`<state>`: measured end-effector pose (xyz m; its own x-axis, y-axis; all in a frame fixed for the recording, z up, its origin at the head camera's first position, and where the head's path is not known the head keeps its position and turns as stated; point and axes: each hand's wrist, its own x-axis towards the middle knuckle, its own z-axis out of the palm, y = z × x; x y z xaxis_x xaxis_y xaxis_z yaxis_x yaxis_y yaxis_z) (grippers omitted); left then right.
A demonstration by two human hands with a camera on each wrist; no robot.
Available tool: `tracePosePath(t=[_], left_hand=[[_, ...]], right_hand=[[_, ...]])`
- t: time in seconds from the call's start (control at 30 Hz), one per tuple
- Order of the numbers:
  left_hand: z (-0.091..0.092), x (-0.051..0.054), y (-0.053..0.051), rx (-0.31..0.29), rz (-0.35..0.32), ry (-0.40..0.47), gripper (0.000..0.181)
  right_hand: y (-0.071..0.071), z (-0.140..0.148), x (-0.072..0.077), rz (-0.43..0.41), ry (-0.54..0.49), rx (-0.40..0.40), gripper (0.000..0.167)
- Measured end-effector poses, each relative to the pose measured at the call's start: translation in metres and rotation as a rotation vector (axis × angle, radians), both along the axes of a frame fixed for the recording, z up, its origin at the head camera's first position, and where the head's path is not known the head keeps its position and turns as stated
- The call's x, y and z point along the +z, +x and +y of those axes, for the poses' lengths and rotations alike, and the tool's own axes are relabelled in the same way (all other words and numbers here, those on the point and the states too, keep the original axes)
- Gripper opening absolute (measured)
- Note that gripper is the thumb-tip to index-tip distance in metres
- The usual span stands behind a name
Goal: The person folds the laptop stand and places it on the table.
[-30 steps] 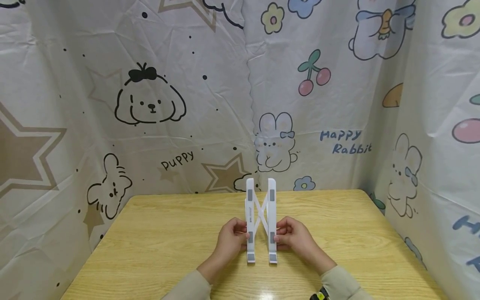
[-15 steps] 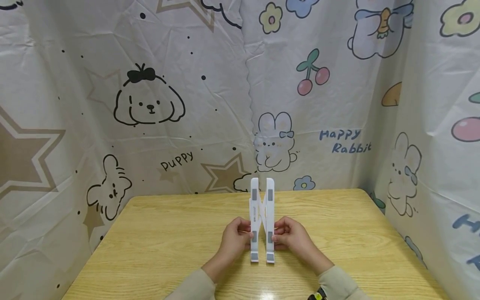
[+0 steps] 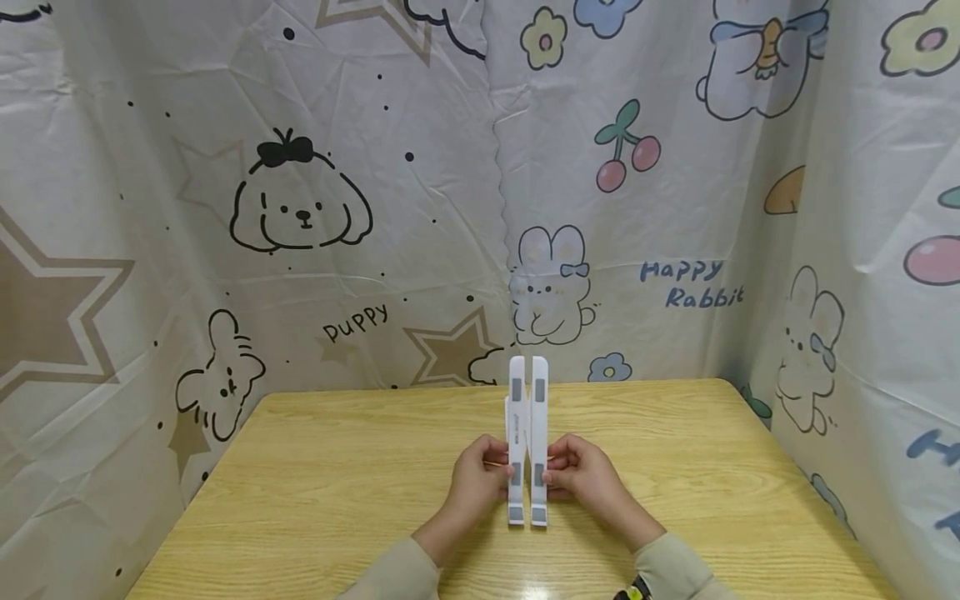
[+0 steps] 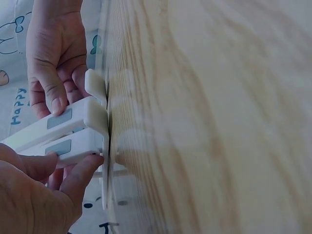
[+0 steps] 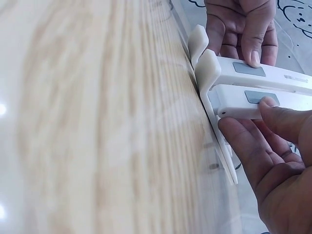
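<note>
A white folding stand (image 3: 538, 417) with grey pads is at the middle of the wooden table, its two long bars nearly side by side with a narrow gap. The left hand (image 3: 477, 482) grips the left bar near its lower end, thumb on a grey pad. On the other side the right hand (image 3: 588, 477) pinches the right bar at the same height. Both wrist views show the stand (image 4: 83, 146) (image 5: 239, 105) between the hands, with thumbs on the pads and fingers curled behind. Small upturned lips stick out at the bars' near ends.
The yellow wood-grain table (image 3: 337, 467) extends to both sides of the stand. Behind it and along both sides hangs a pale curtain (image 3: 442, 233) printed with cartoon animals, stars and flowers. A dark watch (image 3: 634, 590) shows at the right sleeve.
The stand's two bars have come closer together, and the crossed struts between them are now almost hidden. The left hand has moved right with its bar; the right hand has shifted only slightly left.
</note>
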<state>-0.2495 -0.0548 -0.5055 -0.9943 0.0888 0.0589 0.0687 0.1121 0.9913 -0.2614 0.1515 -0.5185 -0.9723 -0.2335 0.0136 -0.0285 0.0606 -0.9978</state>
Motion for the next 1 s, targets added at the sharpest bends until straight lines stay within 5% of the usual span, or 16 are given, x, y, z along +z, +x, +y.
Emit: tracePosePath(t=[0.53, 0.67, 0.83, 1.0], left_hand=[[0.008, 0.002, -0.001, -0.016, -0.018, 0.009, 0.023], [0.003, 0.007, 0.002, -0.039, -0.015, -0.034, 0.024], [-0.006, 0.011, 0.013, -0.123, 0.008, -0.195, 0.045], [-0.010, 0.012, 0.027, -0.214, -0.009, -0.328, 0.070]], right_hand=[[0.004, -0.005, 0.007, -0.013, -0.003, 0.001, 0.031], [0.002, 0.001, 0.014, 0.060, 0.151, 0.052, 0.028], [-0.016, 0.022, 0.041, 0.250, 0.471, 0.089, 0.026], [-0.045, 0.038, 0.088, 0.333, 0.511, 0.095, 0.042]])
